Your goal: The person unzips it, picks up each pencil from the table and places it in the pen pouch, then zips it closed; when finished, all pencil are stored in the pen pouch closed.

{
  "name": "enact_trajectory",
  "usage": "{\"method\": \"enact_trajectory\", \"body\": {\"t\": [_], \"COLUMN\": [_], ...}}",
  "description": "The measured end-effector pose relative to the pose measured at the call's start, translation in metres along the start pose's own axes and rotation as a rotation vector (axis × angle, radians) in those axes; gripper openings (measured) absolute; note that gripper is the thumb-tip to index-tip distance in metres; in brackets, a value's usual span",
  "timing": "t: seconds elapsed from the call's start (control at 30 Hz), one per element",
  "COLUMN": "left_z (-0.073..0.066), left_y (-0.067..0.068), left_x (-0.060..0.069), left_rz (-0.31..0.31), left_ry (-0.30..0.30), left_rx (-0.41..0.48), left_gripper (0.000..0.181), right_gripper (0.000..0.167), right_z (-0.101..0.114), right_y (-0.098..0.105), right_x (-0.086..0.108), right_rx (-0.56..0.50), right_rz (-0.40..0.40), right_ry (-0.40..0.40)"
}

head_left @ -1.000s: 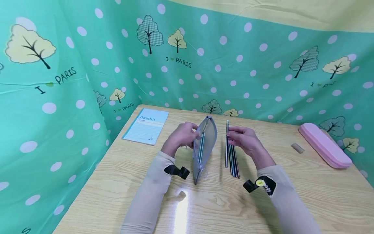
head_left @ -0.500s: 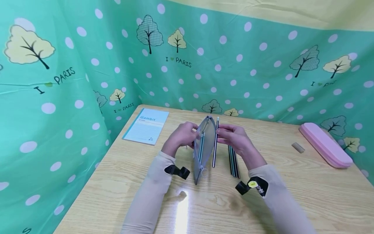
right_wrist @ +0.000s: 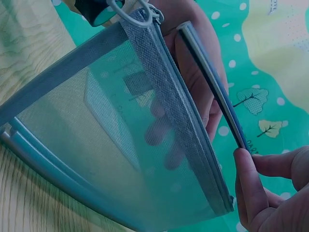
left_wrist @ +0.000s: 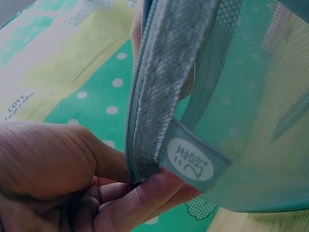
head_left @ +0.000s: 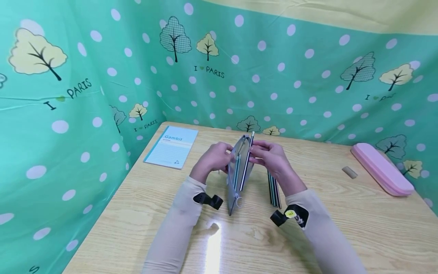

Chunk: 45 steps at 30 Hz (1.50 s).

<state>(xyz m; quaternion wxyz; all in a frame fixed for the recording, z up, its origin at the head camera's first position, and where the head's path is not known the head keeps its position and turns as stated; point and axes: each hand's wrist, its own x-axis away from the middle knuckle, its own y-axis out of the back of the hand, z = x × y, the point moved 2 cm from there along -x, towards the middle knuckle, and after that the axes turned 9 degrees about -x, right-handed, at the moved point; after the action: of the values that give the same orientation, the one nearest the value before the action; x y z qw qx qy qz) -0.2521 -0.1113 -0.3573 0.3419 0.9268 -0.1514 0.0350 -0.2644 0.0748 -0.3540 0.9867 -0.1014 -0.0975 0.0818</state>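
My left hand (head_left: pixel 215 156) pinches the zip edge of a grey mesh zip pouch (right_wrist: pixel 111 140), which stands upright with its mouth open. Teal pencils (right_wrist: pixel 53 166) lie inside, along its bottom. A printed tag (left_wrist: pixel 190 159) sticks out beside the left fingers in the left wrist view. Between thumb and fingertips, my right hand (head_left: pixel 273 158) holds a dark striped pencil (head_left: pixel 245 167) near its upper end, tilted at the pouch's opening. Several dark and teal pencils (head_left: pixel 273 194) lie in a bundle on the table below the right wrist.
A light blue notebook (head_left: pixel 171 148) lies at the back left of the wooden table (head_left: pixel 137 220). To the right are a small brownish eraser-like block (head_left: pixel 349 172) and a pink pencil case (head_left: pixel 381 169). A green patterned curtain (head_left: pixel 291 76) hangs behind.
My right hand has carried the dark pencil left, from above the bundle to the pouch's mouth, and the pencil has tilted. The left hand and pouch have stayed put.
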Motion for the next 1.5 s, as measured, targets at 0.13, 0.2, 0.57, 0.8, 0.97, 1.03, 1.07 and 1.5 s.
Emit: {"method": "enact_trajectory", "body": {"t": [0.13, 0.2, 0.57, 0.8, 0.97, 1.03, 1.07, 1.5], "left_z": [0.000, 0.000, -0.001, -0.001, -0.001, -0.001, -0.001, -0.002], "left_y": [0.000, 0.000, 0.001, 0.001, 0.001, 0.001, 0.001, 0.001], "left_x": [0.000, 0.001, 0.001, 0.000, 0.000, 0.001, 0.001, 0.002], "left_rz": [0.004, 0.006, 0.004, 0.007, 0.002, -0.002, -0.003, -0.002], "left_ry": [0.000, 0.001, -0.003, -0.003, -0.004, -0.002, -0.002, 0.004], "left_rx": [0.006, 0.012, 0.003, 0.006, -0.006, -0.016, -0.020, -0.023], "left_gripper": [0.035, 0.035, 0.036, 0.037, 0.037, 0.036, 0.035, 0.035], "right_gripper": [0.050, 0.049, 0.044, 0.044, 0.042, 0.041, 0.040, 0.053], "right_z": [0.001, 0.000, -0.002, -0.005, -0.004, -0.003, -0.002, 0.001], "right_y": [-0.006, -0.008, -0.013, -0.014, -0.011, -0.008, -0.006, 0.055], "right_x": [0.001, 0.001, -0.002, 0.001, 0.005, 0.006, 0.007, -0.006], "right_rx": [-0.014, -0.012, 0.064, 0.129, 0.142, 0.141, 0.141, 0.224], "right_rz": [-0.008, -0.012, -0.043, -0.040, -0.036, -0.034, -0.037, -0.046], "right_ry": [0.002, 0.004, 0.034, 0.062, 0.077, 0.080, 0.080, -0.012]}}
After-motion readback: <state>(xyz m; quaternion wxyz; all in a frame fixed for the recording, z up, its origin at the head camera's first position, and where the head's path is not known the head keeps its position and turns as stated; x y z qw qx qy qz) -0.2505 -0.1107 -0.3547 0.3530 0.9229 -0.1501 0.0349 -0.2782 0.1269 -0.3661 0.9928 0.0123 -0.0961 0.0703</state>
